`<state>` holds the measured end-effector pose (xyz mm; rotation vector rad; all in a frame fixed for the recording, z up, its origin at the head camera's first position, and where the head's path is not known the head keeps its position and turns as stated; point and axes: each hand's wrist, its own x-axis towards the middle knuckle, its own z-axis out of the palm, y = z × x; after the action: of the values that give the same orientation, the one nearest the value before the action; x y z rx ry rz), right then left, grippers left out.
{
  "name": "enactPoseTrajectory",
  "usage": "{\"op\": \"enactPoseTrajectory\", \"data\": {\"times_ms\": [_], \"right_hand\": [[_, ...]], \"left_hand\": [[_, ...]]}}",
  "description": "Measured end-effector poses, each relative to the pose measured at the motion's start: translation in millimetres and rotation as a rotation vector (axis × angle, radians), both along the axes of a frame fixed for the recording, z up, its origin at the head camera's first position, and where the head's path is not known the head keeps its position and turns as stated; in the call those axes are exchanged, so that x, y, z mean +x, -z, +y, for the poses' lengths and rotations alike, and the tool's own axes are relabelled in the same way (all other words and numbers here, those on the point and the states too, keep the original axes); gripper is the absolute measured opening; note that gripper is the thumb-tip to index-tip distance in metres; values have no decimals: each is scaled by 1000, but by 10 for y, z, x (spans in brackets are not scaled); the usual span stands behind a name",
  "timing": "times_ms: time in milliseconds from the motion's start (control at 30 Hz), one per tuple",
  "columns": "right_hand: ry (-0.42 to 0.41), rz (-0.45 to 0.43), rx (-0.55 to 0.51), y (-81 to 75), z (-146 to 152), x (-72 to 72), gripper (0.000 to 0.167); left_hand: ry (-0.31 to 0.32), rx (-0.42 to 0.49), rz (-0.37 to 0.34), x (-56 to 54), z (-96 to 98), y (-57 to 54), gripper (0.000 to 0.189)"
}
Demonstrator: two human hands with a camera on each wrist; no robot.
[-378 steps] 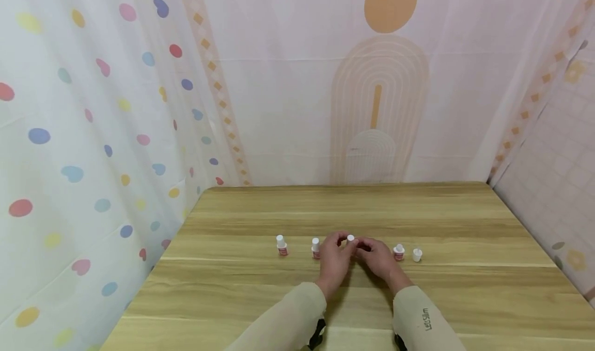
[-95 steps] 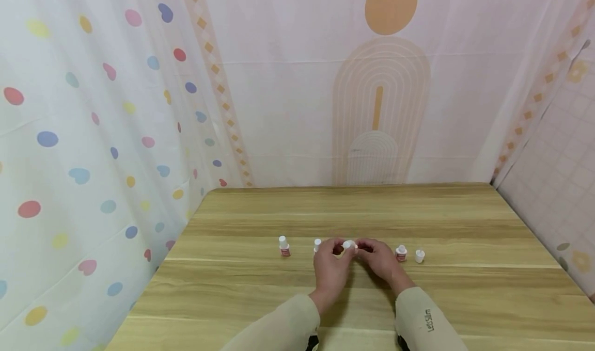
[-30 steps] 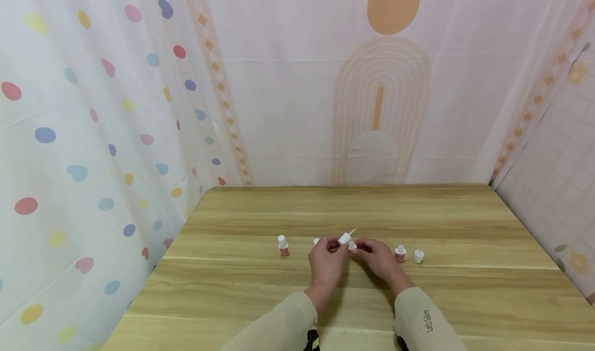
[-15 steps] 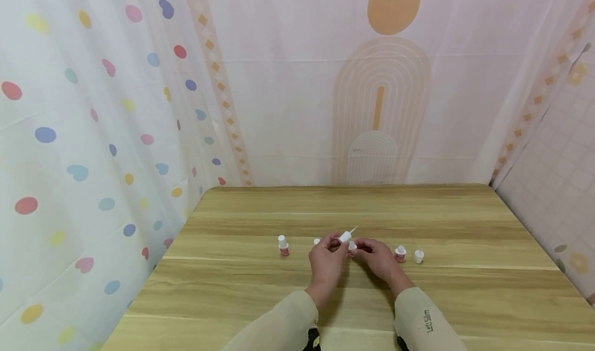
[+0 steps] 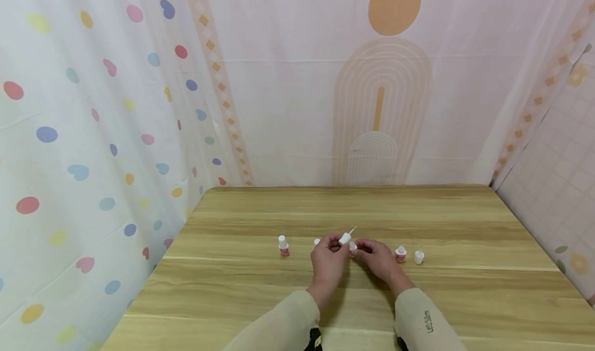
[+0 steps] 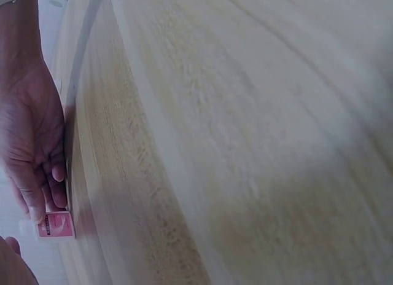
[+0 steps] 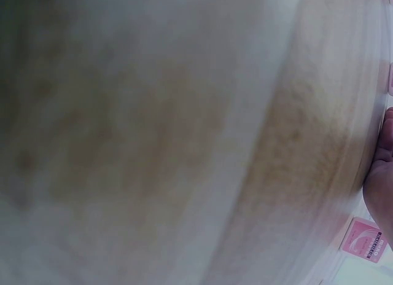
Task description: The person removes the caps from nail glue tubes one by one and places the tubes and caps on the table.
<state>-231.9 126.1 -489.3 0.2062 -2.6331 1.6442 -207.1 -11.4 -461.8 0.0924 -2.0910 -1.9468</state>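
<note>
One uncapped bottle (image 5: 352, 249) between hands (image 5: 328, 262), cap (image 5: 344, 238) in left.

curtained nook, room type unclear, wood-grain tabletop (image 5: 241, 284), dotted curtain (image 5: 102, 144) at left, arch-print curtain (image 5: 297, 108) behind

held bottle (image 6: 56, 226): white, pink | brush cap (image 5: 344, 239): white | table (image 5: 260, 294): tan, wood-grained | sleeves (image 5: 279, 322): beige | left curtain (image 5: 65, 108): white, multicoloured dots

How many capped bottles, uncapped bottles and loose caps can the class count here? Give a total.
Capped bottles: 2, one showing only its white top past the left hand
Uncapped bottles: 2, including the held bottle in the right hand
Loose caps: 2, including the brush cap in the left hand
Total: 6
</note>
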Motion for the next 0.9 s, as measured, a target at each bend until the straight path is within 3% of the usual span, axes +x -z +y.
{"op": "enactPoseTrajectory", "data": {"times_ms": [500, 900], "right_hand": [[5, -19, 22, 3, 20, 12, 22], [6, -19, 23, -5, 14, 17, 19]], "left_hand": [[17, -26, 1, -21, 13, -1, 18], [-3, -29, -9, -22, 22, -22, 17]]}}
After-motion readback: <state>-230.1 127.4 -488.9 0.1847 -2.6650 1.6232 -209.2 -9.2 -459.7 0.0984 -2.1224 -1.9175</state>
